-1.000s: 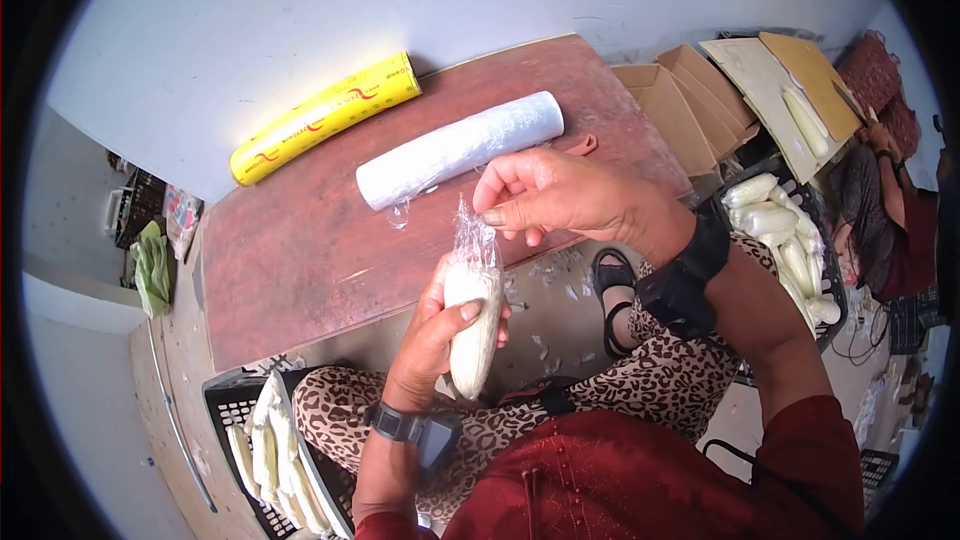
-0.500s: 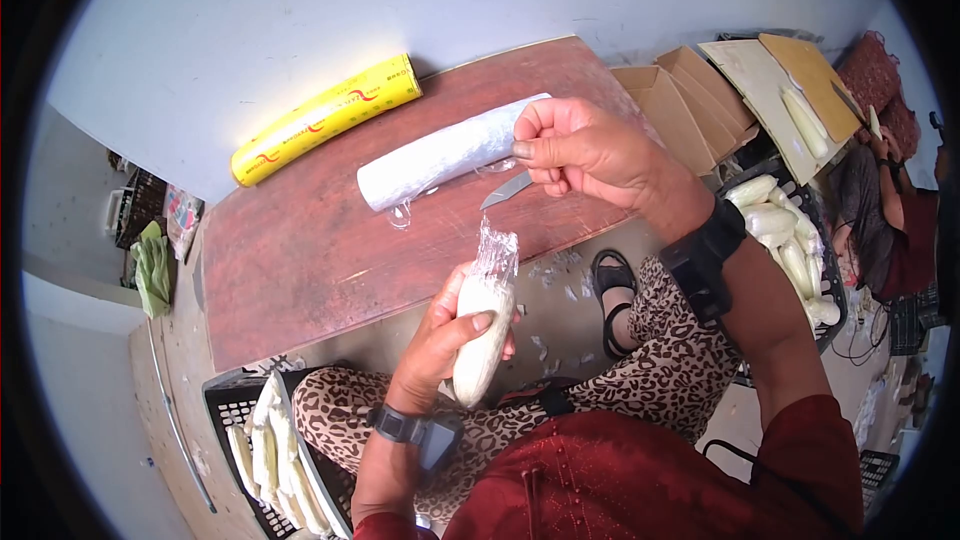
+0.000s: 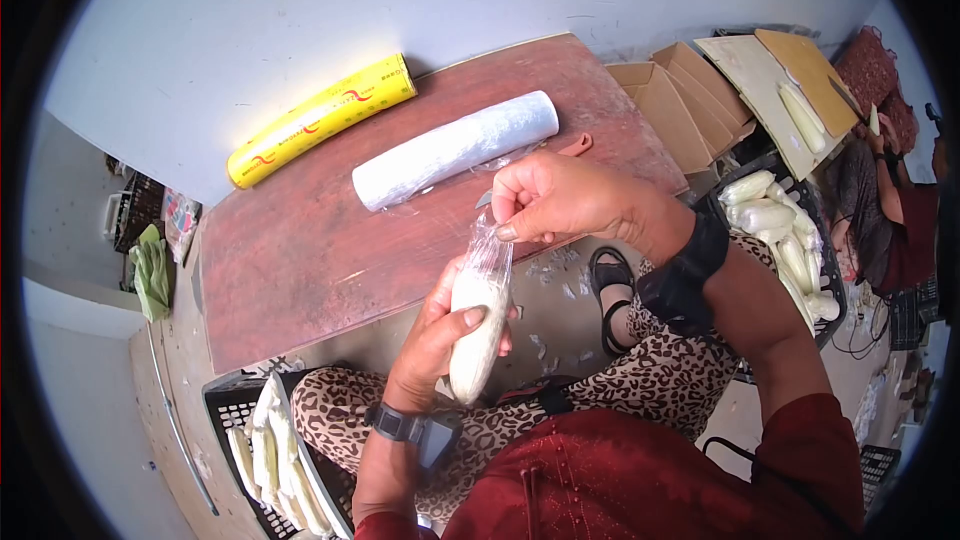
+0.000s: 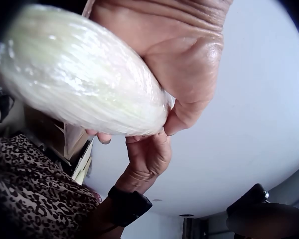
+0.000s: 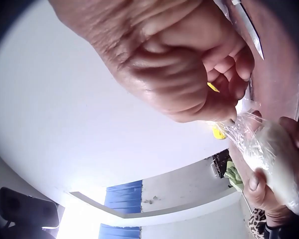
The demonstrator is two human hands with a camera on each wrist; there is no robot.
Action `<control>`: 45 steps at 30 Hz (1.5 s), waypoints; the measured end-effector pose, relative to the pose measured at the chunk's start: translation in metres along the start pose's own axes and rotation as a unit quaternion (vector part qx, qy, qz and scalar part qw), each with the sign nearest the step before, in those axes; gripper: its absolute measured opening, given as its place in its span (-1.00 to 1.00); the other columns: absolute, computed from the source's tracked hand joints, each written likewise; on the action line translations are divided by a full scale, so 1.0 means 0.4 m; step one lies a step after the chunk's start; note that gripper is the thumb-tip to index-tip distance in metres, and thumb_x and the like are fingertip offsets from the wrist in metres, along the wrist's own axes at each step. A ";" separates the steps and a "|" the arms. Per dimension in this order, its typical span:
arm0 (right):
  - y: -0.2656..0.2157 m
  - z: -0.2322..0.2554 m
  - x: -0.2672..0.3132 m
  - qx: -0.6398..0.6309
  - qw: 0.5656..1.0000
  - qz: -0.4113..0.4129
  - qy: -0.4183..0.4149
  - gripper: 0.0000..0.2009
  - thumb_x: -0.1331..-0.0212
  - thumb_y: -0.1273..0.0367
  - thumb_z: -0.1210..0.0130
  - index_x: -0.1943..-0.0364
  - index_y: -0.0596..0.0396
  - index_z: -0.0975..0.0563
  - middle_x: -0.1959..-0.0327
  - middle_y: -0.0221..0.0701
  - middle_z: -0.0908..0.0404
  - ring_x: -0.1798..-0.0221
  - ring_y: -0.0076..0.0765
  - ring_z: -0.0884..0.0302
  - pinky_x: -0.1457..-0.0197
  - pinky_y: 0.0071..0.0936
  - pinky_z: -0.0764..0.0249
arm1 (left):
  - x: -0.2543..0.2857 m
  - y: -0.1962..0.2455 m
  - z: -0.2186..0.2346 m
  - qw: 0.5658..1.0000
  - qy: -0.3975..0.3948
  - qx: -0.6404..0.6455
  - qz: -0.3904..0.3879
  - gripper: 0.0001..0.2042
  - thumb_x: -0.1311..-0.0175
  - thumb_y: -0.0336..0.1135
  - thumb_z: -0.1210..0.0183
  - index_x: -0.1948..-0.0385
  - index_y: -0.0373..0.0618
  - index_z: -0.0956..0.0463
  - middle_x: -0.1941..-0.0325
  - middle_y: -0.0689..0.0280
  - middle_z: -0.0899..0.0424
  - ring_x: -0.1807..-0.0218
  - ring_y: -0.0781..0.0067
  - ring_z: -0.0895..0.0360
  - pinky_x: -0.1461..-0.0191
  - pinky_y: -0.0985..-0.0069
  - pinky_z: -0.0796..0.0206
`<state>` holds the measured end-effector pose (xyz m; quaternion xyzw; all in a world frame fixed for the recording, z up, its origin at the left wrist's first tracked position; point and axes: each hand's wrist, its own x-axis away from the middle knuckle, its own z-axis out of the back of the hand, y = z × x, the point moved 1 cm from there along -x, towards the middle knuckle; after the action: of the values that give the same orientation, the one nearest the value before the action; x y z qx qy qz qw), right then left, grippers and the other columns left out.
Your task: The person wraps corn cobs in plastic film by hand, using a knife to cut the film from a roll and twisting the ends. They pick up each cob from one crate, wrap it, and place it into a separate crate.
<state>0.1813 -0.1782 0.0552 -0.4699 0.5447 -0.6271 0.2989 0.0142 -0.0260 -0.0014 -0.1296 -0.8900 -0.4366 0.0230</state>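
Observation:
The left hand (image 3: 432, 340) grips a pale, film-wrapped vegetable (image 3: 478, 335) above the lap, thumb across its front. In the left wrist view the wrapped vegetable (image 4: 84, 74) fills the upper left, its film shiny and close to the surface. The right hand (image 3: 575, 198) pinches the gathered clear film (image 3: 490, 236) at the vegetable's upper end between thumb and fingers. That film (image 5: 239, 130) spreads in creases from the right thumb tip in the right wrist view. Behind the right hand lies a knife, its blade (image 5: 250, 31) on the table and its reddish handle (image 3: 577, 146) partly showing.
On the reddish table (image 3: 290, 270) lie a white film roll (image 3: 455, 150) and a yellow roll (image 3: 320, 120). Crates of pale vegetables (image 3: 280, 455) stand at lower left and, with more vegetables (image 3: 770, 215), at right. Beyond are cardboard boxes (image 3: 680, 105) and another person (image 3: 900, 220).
The right hand moved away up and right from the film, uncovering the knife blade, then came back and pinches the film end. The left hand keeps its hold, with the vegetable slightly shifted.

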 end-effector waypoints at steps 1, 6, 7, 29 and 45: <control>-0.002 0.010 0.000 -0.015 1.000 0.008 0.003 -0.89 -0.11 0.47 -0.20 0.38 0.15 -0.47 0.48 -0.49 -0.49 0.44 -0.67 -0.39 0.45 -0.69 -0.31 | -0.002 0.003 -0.003 1.000 0.000 0.003 -0.006 -0.40 -0.17 -0.27 -0.16 -0.26 -0.11 -0.13 0.22 0.04 -0.57 0.39 0.29 -0.62 0.29 0.43 -0.53; -0.031 0.087 0.012 -0.123 0.988 0.064 0.069 -0.84 -0.18 0.42 -0.19 0.27 0.13 -0.44 0.48 -0.51 -0.42 0.50 -0.66 -0.36 0.47 -0.70 -0.32 | 0.005 0.000 0.015 1.000 -0.004 0.009 -0.012 -0.40 -0.18 -0.29 -0.14 -0.26 -0.13 -0.12 0.23 0.02 -0.57 0.39 0.26 -0.62 0.30 0.42 -0.52; -0.034 0.084 0.014 -0.116 0.989 0.059 0.064 -0.83 -0.18 0.41 -0.20 0.26 0.13 -0.44 0.47 -0.52 -0.42 0.50 -0.66 -0.36 0.48 -0.70 -0.32 | 0.006 -0.001 0.016 1.000 -0.009 0.009 -0.013 -0.41 -0.18 -0.29 -0.14 -0.26 -0.13 -0.12 0.23 0.02 -0.57 0.39 0.26 -0.61 0.30 0.42 -0.52; -0.008 0.056 0.013 -0.194 0.978 0.045 0.060 -0.84 -0.20 0.48 -0.13 0.17 0.12 -0.42 0.37 -0.51 -0.41 0.43 -0.65 -0.34 0.45 -0.70 -0.30 | 0.000 -0.006 0.010 0.999 -0.009 0.032 0.007 -0.36 -0.16 -0.25 -0.15 -0.29 -0.10 -0.08 0.24 0.01 -0.56 0.44 0.22 -0.60 0.35 0.40 -0.51; -0.008 0.025 0.012 -0.029 0.995 0.053 0.079 -0.73 -0.11 0.51 -0.08 0.09 0.30 -0.41 0.42 -0.42 -0.47 0.50 -0.64 -0.38 0.51 -0.67 -0.35 | 0.006 -0.013 0.009 0.998 -0.026 0.034 0.039 -0.36 -0.13 -0.24 -0.19 -0.26 -0.14 -0.14 0.23 0.02 -0.57 0.42 0.23 -0.61 0.33 0.41 -0.51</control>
<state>0.1890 -0.1860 0.0591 -0.3980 0.6086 -0.6293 0.2742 0.0109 -0.0256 -0.0071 -0.1747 -0.8990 -0.4010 0.0211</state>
